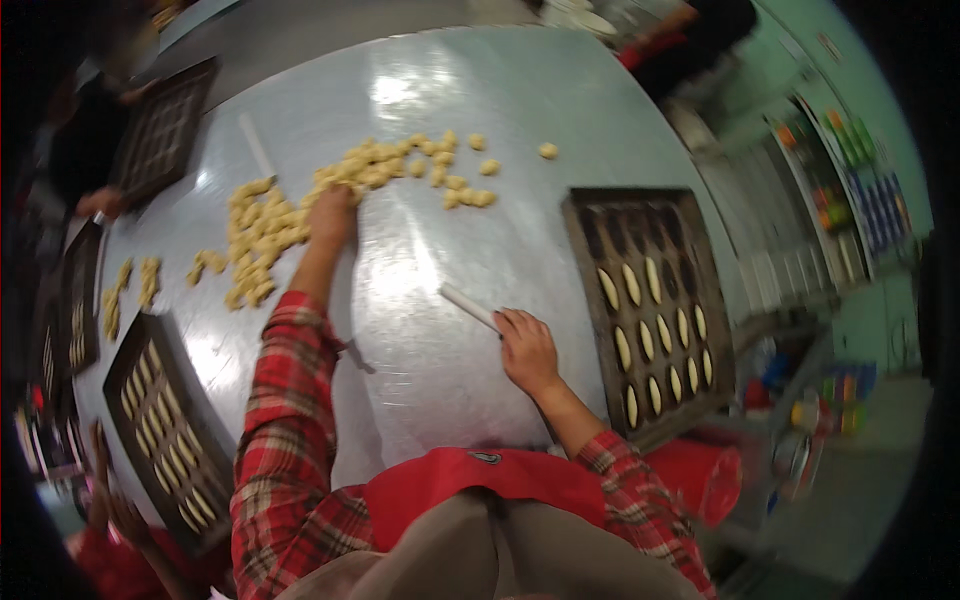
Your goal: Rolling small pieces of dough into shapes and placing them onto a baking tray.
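My left hand (331,214) reaches into a loose heap of small pale dough pieces (262,222) on the metal table. Its fingertips are hidden among the dough, so what they hold cannot be seen. My right hand (528,352) is closed around the near end of a thin white rolling pin (466,304), which slants up to the left over the tabletop. To the right of that hand lies a dark moulded baking tray (584,290). Long, slim dough rolls (663,333) fill its nearer hollows; most far hollows hold none.
Another filled tray (205,412) lies at the left edge. Beyond the heap rests a second white pin (256,146). A co-worker's hand (100,203) grips a dark tray (165,130) at far left. A red bucket (705,478) stands below the right tray; shelves (815,180) line the right.
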Demonstrator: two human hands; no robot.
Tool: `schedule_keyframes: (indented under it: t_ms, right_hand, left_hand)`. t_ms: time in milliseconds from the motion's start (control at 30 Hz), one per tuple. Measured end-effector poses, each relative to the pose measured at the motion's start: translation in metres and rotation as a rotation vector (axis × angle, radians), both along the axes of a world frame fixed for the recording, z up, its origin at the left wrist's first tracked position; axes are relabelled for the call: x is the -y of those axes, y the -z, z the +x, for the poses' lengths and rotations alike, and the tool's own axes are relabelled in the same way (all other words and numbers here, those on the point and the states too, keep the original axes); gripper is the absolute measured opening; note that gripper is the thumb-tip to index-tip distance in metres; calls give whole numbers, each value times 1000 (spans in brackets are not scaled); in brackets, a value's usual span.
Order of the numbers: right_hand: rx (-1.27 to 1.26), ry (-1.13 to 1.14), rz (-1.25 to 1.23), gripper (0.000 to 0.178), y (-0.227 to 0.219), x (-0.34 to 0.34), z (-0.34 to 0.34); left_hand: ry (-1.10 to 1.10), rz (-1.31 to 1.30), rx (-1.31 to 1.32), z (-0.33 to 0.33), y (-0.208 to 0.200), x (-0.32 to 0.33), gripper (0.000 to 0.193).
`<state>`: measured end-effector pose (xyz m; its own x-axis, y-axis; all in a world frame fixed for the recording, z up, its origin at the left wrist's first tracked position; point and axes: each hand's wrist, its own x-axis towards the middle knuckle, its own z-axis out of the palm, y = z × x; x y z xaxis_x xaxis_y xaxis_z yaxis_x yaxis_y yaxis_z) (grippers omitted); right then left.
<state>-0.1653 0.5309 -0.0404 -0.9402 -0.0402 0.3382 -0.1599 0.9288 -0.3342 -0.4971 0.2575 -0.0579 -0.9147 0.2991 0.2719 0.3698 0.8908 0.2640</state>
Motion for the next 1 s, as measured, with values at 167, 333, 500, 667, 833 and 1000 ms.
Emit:
schedule_keyframes:
  t_ms: [167, 333, 500, 667, 833, 1000]
  right_hand:
    - [-6, 34, 1, 44, 3, -4, -1]
    - [-52, 56, 63, 39, 5, -11, 6]
    - [-27, 50, 12, 38, 7, -4, 4]
    - [-32, -5, -162, 41, 7, -7, 4]
    - [124, -346, -221, 40, -20, 21, 8]
    - [175, -440, -151, 37, -8, 42, -19]
  left_hand:
    - [106, 330, 46, 7, -16, 10, 21]
    - [334, 708, -94, 102, -77, -20, 25]
    - [492, 232, 291, 249, 5, -16, 40]
    - [375, 315, 171, 302, -11, -26, 80]
    - [264, 637, -134, 276, -49, -5, 71]
    - [195, 381, 23, 245, -18, -13, 60]
